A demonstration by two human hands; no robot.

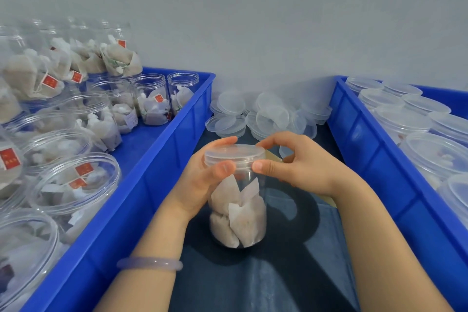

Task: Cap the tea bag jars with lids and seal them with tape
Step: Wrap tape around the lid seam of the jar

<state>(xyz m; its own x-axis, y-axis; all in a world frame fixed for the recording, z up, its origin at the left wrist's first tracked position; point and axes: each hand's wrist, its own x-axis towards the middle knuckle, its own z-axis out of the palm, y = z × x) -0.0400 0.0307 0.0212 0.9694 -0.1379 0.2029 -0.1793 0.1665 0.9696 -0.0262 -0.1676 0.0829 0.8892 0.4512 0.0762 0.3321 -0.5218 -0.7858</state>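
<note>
Clear plastic pretty much everywhere here. You've got a clear round plastic jar [238, 213] stuffed with pale tea bags, standing upright on the dark tabletop [278, 276] in the gap between the two crates. A clear flat plastic lid [234, 153] sits on its mouth. I can't tell if it's screwed down or just resting there.

Your left hand [202, 177] is wrapped around the top of the jar from the left, fingers curled behind it and thumb pressed on the front just below the lid. Your right hand [301, 162] pinches the lid's rim from the right side, thumb in front and index finger hooked over the far edge. Something tan pokes out from behind that hand, no idea what it is.

On your left, a long blue plastic crate [152, 185] holds a bunch of open tea bag jars [76, 180], some stacked higher at the back. On your right, a second blue plastic crate [367, 159] is packed with capped jars [405, 121]. A loose pile of spare clear lids [266, 116] sits against the grey wall [253, 20], just beyond the jar you're holding. There's a pale lilac bangle [149, 263] on your left wrist.
</note>
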